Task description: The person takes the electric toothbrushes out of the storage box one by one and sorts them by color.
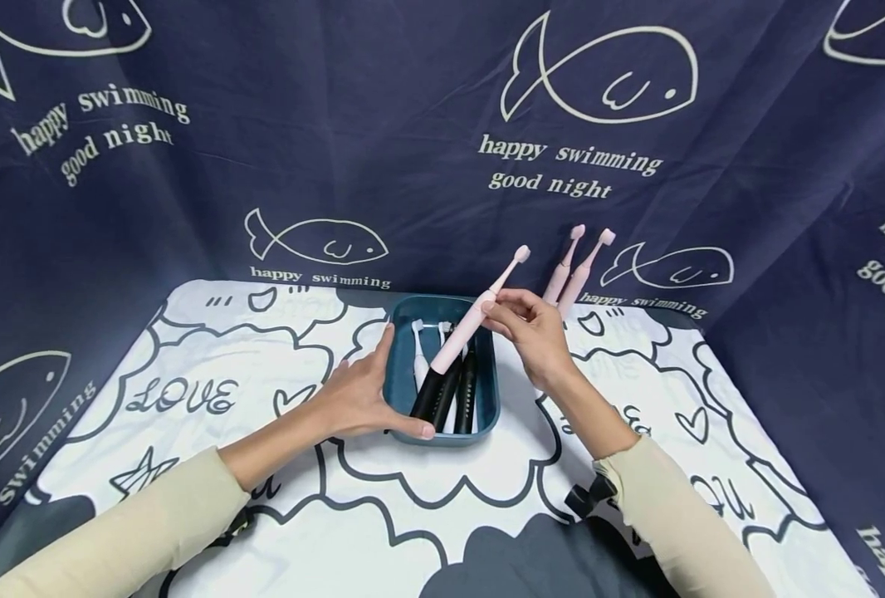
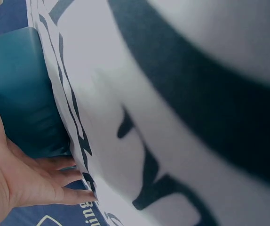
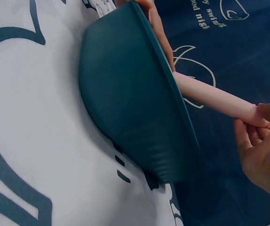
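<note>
My right hand (image 1: 532,332) pinches a pink electric toothbrush (image 1: 463,336) near the top of its handle, between thumb and fingers. The brush tilts, head up to the right, and its lower end is over a teal tray (image 1: 442,441). My left hand (image 1: 360,394) rests against the tray's left side, thumb at the front rim; in the left wrist view its fingers (image 2: 62,178) lie fairly straight beside the wall. Inside the tray are black-handled toothbrushes (image 1: 466,399) and a white toothbrush (image 1: 418,357), partly hidden by the pink one.
Behind my right hand, two more pink toothbrushes (image 1: 577,278) lean against the dark blue fish-print curtain (image 1: 427,149). The tray stands on a white patterned cloth (image 1: 263,448) near the curtain. Dark curtain also hangs at both sides.
</note>
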### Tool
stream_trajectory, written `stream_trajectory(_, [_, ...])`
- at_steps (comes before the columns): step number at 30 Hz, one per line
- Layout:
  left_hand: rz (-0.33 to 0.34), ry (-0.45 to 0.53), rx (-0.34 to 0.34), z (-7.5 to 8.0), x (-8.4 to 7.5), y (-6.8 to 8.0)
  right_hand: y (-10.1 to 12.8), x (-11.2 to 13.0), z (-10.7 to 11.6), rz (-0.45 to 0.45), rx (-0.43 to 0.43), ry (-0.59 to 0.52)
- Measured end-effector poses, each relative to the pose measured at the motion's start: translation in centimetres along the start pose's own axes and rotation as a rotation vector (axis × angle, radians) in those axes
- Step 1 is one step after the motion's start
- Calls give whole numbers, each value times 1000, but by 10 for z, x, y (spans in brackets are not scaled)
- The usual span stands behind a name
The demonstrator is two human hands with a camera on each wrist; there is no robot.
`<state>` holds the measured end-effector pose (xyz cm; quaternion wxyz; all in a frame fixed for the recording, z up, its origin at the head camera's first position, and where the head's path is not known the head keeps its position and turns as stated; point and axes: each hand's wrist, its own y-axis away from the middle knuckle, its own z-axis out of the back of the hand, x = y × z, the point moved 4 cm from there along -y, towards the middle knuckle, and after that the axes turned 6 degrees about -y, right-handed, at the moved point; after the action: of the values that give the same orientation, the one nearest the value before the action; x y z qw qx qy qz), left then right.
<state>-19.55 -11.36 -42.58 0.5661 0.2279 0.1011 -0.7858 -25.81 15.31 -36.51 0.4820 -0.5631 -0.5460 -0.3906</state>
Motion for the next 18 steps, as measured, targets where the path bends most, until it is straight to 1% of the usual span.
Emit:
stream_trajectory(5, [-7, 5, -3, 0, 0, 1, -1, 4, 6, 16, -1, 6])
stream_trajectory(13, [0, -4, -1, 0, 1, 2, 0, 9, 14, 37, -1, -24])
stream_trajectory(18, [-2, -15, -4, 1, -1, 1, -1, 15, 21, 57, -6, -1])
